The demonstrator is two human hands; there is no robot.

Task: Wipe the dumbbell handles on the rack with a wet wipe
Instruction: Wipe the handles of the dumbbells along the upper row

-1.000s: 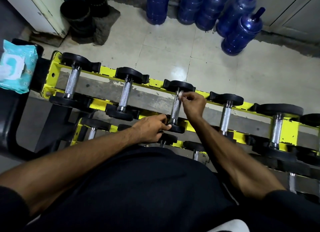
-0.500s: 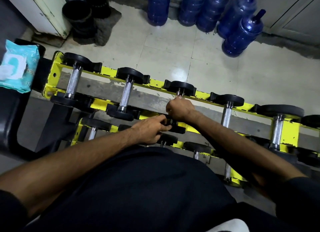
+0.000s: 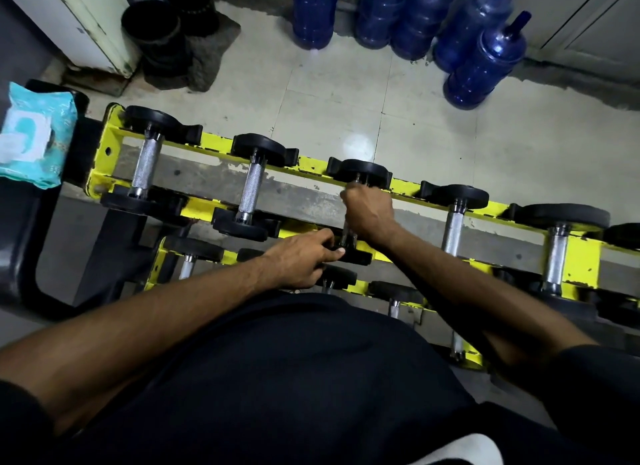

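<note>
A yellow rack carries several black dumbbells with knurled steel handles. My right hand is wrapped around the handle of the third dumbbell from the left; the wet wipe is hidden inside the fist. My left hand rests on that dumbbell's near weight head, fingers pressed on it. Two other dumbbell handles lie bare to the left, and two more to the right.
A teal pack of wet wipes lies on a black bench at the far left. Several blue water jugs stand on the tiled floor beyond the rack. A lower rack tier holds smaller dumbbells near my body.
My right hand went from pinching the white wipe at the handle's far end to closing around the handle, and the wipe is now hidden. My left hand stayed on the near head.
</note>
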